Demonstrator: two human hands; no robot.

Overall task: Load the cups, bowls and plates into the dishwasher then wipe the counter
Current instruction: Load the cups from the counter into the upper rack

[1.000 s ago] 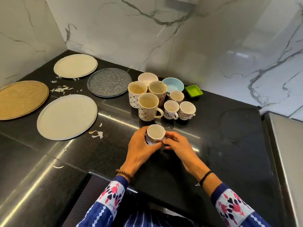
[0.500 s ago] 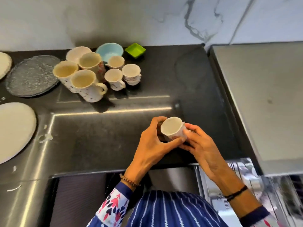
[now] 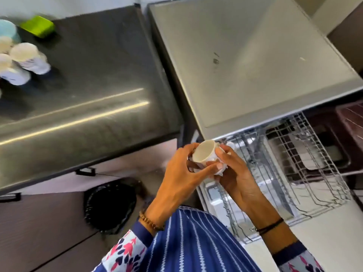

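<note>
White ceramic is sitting clamped between both hands: the small cup (image 3: 205, 156) is being held off the counter, its open mouth tipping up and toward the left hand (image 3: 180, 173), its base pointing toward the right hand (image 3: 233, 173). Left fingers are wrapping the rim side, with the thumb pressing across the lower wall; right fingers (image 3: 221, 154) are closing on the base and far wall. The cup's axis is lying slanted, not upright.

Just beyond and below the right fingers, the wire rack (image 3: 290, 163) of the open dishwasher is standing pulled out and looking empty. It is lying on the right hand's side, so that hand seems better placed to carry the cup down, probably after turning the mouth downward. More cups (image 3: 29, 57) are waiting on the dark counter (image 3: 94, 75), well apart, beyond the left fingers.
</note>
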